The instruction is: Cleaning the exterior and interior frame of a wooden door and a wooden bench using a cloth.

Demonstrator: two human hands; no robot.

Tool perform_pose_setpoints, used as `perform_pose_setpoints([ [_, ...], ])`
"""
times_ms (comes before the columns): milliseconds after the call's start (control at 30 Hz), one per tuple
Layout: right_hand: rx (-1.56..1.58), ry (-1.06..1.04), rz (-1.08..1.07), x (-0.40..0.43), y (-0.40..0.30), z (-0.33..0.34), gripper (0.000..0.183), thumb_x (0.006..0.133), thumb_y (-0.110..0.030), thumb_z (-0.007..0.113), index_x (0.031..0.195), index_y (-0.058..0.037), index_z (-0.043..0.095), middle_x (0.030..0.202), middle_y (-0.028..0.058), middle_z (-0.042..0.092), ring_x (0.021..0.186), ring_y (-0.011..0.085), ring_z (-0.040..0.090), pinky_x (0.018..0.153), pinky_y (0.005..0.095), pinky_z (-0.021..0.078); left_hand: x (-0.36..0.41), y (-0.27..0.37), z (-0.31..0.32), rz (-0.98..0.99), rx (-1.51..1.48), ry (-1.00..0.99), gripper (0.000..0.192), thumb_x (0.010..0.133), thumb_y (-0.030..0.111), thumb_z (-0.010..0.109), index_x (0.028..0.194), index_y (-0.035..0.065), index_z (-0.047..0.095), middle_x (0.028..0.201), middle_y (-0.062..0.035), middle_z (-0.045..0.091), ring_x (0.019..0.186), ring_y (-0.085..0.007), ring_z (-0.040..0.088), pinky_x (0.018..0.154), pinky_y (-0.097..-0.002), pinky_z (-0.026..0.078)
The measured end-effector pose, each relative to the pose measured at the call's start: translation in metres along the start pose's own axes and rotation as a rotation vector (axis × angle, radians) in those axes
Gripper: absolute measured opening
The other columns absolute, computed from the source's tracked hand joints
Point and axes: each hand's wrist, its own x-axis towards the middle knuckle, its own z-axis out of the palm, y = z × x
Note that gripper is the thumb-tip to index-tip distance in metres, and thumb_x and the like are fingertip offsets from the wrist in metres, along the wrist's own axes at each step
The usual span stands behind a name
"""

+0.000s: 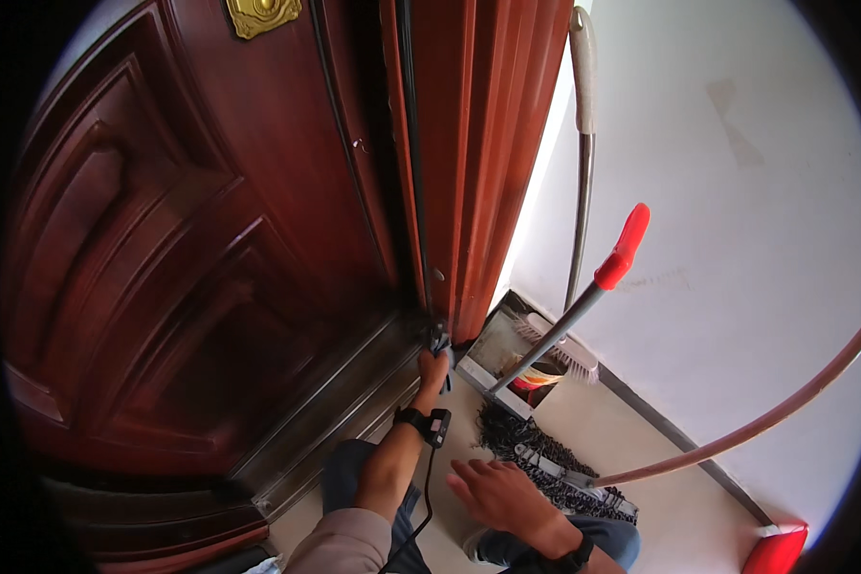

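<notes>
My left hand [433,367] is low at the foot of the reddish-brown door frame [499,179], shut on a dark grey cloth [445,349]. The cloth meets the bottom of the frame, just beside the metal threshold [330,402]; its far end is blurred. The dark red panelled door [280,179] stands to the left of that hand. My right hand [499,495] hovers palm down over my bent knee, its fingers a little apart and nothing in it. Beyond its fingers lies a black-and-grey mop head [545,459].
A dustpan [511,402] with a red-tipped handle [624,247] stands by the frame, holding a cup-like container [534,377]. A broom [567,348] leans on the white wall [689,215]. The mop's wooden pole [753,441] slants rightward. Something red [776,551] sits lower right.
</notes>
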Motion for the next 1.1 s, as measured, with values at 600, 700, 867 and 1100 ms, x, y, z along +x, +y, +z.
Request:
perform_pose_setpoints([
  [600,0.914,-0.173,0.411,-0.077,-0.078,0.086,0.091,0.066,-0.005,0.085,0.143,-0.0017,0.036,0.136,0.0179,0.042,0.126,0.0346,0.048,0.106,0.0422,0.0409,-0.351,0.051,-0.217,-0.331,-0.158,-0.363,0.046,0.096,0.043,0.060,0.108,-0.0006,0.068,0.093,-0.0214,0.072,0.092,-0.0334,0.072,0.077,-0.0416,0.054],
  [700,0.779,-0.043,0.423,-0.145,-0.135,0.103,0.109,0.061,-0.008,0.089,0.148,0.0028,0.025,0.142,0.0226,0.035,0.132,0.0374,0.043,0.111,0.0431,0.0375,-0.416,0.066,-0.251,-0.353,-0.027,-0.459,0.054,0.095,0.051,0.059,0.106,-0.0014,0.069,0.085,-0.0219,0.072,0.085,-0.0374,0.072,0.072,-0.0444,0.055],
  [867,0.561,0.056,0.513,-0.156,-0.254,0.049,0.108,0.069,-0.013,0.084,0.153,0.0026,0.017,0.143,0.0287,0.033,0.134,0.0467,0.037,0.114,0.0509,0.0324,-0.487,0.095,-0.326,-0.317,0.035,-0.464,0.054,0.095,0.052,0.057,0.106,0.0003,0.070,0.086,-0.0266,0.071,0.084,-0.0430,0.070,0.071,-0.0469,0.055],
  [1100,0.855,-0.181,0.163,-0.158,-0.285,0.065,0.109,0.078,-0.008,0.076,0.157,0.0021,0.000,0.156,0.0314,0.022,0.145,0.0438,0.028,0.118,0.0489,0.0269,-0.518,0.148,-0.410,-0.209,-0.059,-0.399,0.043,0.099,0.035,0.056,0.126,0.0014,0.059,0.113,-0.0276,0.067,0.107,-0.0393,0.065,0.089,-0.0442,0.051],
])
